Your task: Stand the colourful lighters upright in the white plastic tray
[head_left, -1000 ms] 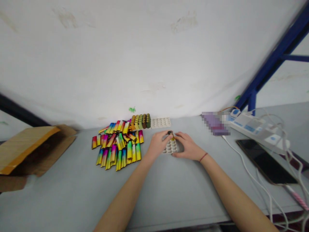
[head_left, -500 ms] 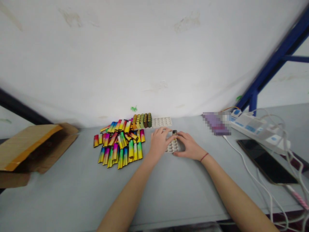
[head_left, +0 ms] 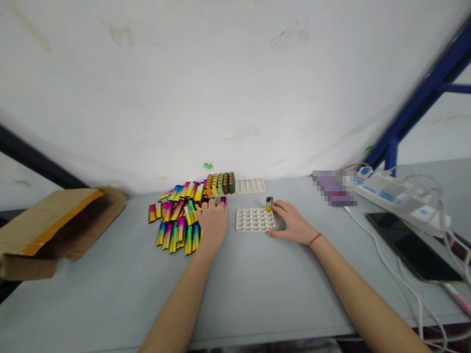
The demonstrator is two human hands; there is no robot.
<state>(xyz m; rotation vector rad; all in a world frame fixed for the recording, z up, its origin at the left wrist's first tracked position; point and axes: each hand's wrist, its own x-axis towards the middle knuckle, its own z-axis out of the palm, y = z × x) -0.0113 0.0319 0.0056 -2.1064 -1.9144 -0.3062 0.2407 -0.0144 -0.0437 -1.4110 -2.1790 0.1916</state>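
My left hand (head_left: 213, 220) lies over the right side of a pile of shiny rainbow-coloured lighters (head_left: 178, 211). Its fingers stretch forward; the fingertips are partly hidden among the lighters. At the right end of a white tray with rows of round hollows (head_left: 254, 220), my right hand (head_left: 292, 223) rests with thumb and forefinger spread apart. The thumb is by the tray's near corner and the forefinger beside a single gold lighter (head_left: 269, 204), which stands upright at the tray's far right corner.
A block of upright lighters (head_left: 221, 184) stands behind the pile, beside a second white tray (head_left: 250, 185) near the wall. An open cardboard box (head_left: 62, 225) lies at left. A dark phone (head_left: 412, 246), a power strip (head_left: 390, 193) and white cables (head_left: 386, 264) are at right.
My left hand has moved left from the near tray to the pile, uncovering the tray and the upright lighter. My right hand has stayed at the tray's right end.
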